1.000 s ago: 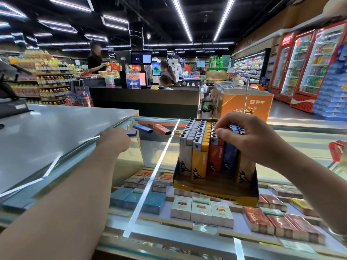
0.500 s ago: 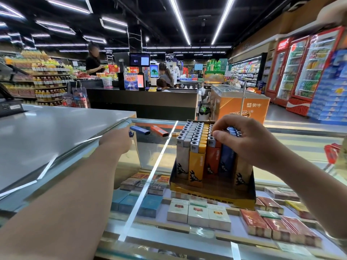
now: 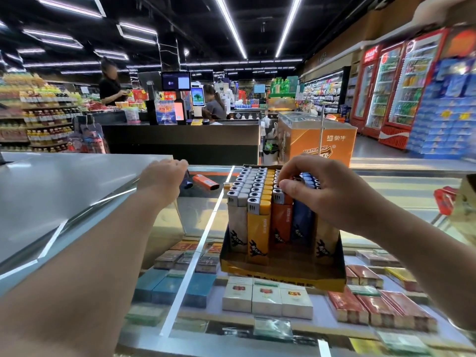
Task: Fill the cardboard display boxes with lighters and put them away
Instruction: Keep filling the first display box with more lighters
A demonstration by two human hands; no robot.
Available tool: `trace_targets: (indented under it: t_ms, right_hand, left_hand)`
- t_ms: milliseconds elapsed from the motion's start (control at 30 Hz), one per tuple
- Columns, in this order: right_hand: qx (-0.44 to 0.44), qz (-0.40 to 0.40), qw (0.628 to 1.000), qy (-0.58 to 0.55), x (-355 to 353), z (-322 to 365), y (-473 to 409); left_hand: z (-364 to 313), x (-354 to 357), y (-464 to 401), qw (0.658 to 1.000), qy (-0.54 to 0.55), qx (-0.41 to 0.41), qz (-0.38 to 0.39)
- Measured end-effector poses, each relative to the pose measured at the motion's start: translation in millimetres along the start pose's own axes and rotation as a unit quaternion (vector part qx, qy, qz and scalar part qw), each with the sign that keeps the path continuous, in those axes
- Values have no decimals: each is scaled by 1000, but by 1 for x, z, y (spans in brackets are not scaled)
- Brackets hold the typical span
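Yellow cardboard display box (image 3: 280, 275) sits on the glass counter (image 3: 386, 191), nearly full. Right hand (image 3: 324, 194) pinches lighters (image 3: 257, 202) upright. Far left, left hand (image 3: 162, 180) curls round a dark-blue lighter (image 3: 186, 182); orange plastic lighter (image 3: 206, 182) lies beside. Light, slick, probably best held mid-body.

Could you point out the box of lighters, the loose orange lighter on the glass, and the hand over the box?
display box (image 3: 280, 275), head view, on its front cardboard lip.
orange lighter (image 3: 205, 181), head view, on the middle of its body.
right hand (image 3: 327, 191), head view, on its back.
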State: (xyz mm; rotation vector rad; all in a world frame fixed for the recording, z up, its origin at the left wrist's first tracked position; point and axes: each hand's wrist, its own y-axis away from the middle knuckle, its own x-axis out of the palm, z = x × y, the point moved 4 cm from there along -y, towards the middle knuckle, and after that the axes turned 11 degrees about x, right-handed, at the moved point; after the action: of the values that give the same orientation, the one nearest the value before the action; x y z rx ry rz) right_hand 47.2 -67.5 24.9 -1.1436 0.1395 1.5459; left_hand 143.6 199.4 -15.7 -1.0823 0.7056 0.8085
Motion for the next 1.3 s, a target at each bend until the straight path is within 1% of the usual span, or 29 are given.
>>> trace_targets:
  t_ms: [67,133,200,267,467,533,600,667,733,767,867,900,933,967,1000,1033,1100,1167,1200,1233,1300]
  right_hand:
    - [-1,-2,1000,2,0,0,0]
    - [-1,0,1000,5,1,0,0]
    - [-2,-1,1000,6,1,-1,-1]
    - [-3,-3,1000,8,0,-1,-1]
    - [-3,2,1000,6,0,2,0]
    - [-3,1,1000,7,0,2,0]
    - [-3,3,1000,8,1,1,-1]
    - [-1,4,1000,9,1,1,-1]
    - [0,4,1000,11,1,1,-1]
    - [-1,4,1000,11,1,1,0]
    - [1,10,1000,-2,1,0,-1]
    - [4,13,1000,-8,1,0,-1]
    - [6,15,1000,-13,1,-1,-1]
    - [7,17,1000,-17,1,-2,-1]
    - [7,18,1000,-22,1,-2,-2]
    - [7,17,999,-29,0,-3,-2]
    - [2,6,999,-49,0,-3,-1]
    - [-11,-29,997,-70,-4,-1,-1]
    - [-17,-52,995,-84,-6,1,0]
    - [-22,-74,992,-97,-9,2,1]
    - [-45,-110,988,-94,-14,8,4]
  left_hand:
    - [-3,1,-9,999,-15,41,-3]
    - [4,12,-12,998,-9,50,31]
    - [13,23,-11,996,37,25,73]
    - [19,31,-12,992,76,2,98]
    - [20,36,-14,990,82,4,116]
    - [21,33,-13,987,101,-15,124]
    - [22,31,-10,974,164,-52,147]
    - [21,28,-6,948,245,-87,182]
    - [16,22,-3,929,289,-86,214]
    - [11,18,-2,924,300,-83,221]
    - [-7,4,1,921,321,-82,206]
    - [-13,-4,1,916,345,-81,188]
    - [-19,-14,1,906,386,-80,154]
    - [-24,-28,-1,886,444,-81,103]
    - [-29,-44,-2,854,511,-84,44]
    - [-33,-61,-3,811,578,-85,-15]
    - [-46,-92,-2,707,695,-81,-99]
    - [-64,-115,2,595,790,-71,-132]
    - [-73,-121,4,560,814,-68,-140]
    - [-80,-126,6,547,822,-66,-147]
    - [-94,-129,11,549,819,-57,-156]
